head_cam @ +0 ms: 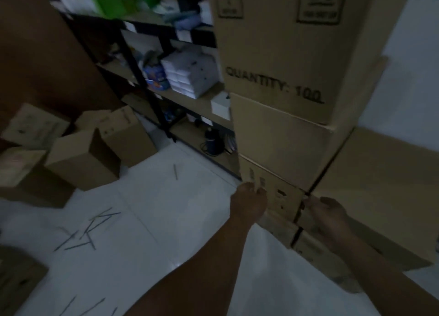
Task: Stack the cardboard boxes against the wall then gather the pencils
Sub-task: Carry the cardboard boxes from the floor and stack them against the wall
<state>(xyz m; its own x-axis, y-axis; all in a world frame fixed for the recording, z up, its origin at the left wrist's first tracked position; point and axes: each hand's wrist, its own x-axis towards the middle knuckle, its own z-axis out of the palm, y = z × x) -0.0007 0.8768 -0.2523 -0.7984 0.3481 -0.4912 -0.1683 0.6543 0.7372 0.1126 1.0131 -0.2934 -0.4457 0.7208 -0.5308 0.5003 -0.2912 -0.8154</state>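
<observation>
One head-worn wide-angle view looks forward and steeply down, tilted so verticals lean. It sits close to a stack of cardboard boxes [285,116] filling the upper right of the frame. The white tiled floor [166,220] spreads across the lower left, with shelving [166,82] receding at upper centre.

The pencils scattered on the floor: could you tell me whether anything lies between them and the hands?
Nothing visible does. The pencils lie on bare white floor, left of both hands; the left hand and right hand rest on the bottom box of the stack by the wall.
</observation>
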